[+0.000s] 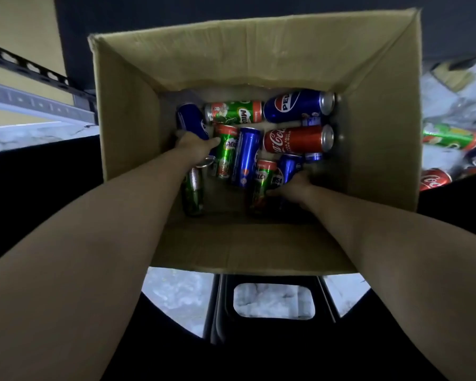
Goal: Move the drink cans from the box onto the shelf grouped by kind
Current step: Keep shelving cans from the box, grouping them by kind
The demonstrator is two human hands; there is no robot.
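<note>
Both my arms reach down into an open cardboard box (259, 59). Several cans lie loose on its bottom: blue Pepsi cans, green Milo cans and one red Coca-Cola can (297, 139). My left hand (194, 148) grips a blue Pepsi can (190, 119) at the bottom left, fingers curled round it. My right hand (293, 188) curls round another blue Pepsi can (287, 167) near the bottom right, beside a green Milo can (261, 185). A large Pepsi can (297, 105) and a Milo can (234, 112) lie along the far wall.
The box stands on a dark stool (272, 325) above a pale marbled floor. At the right, outside the box, more green and red cans (448, 138) lie on a white surface. A grey metal shelf rail (33, 103) runs at the left.
</note>
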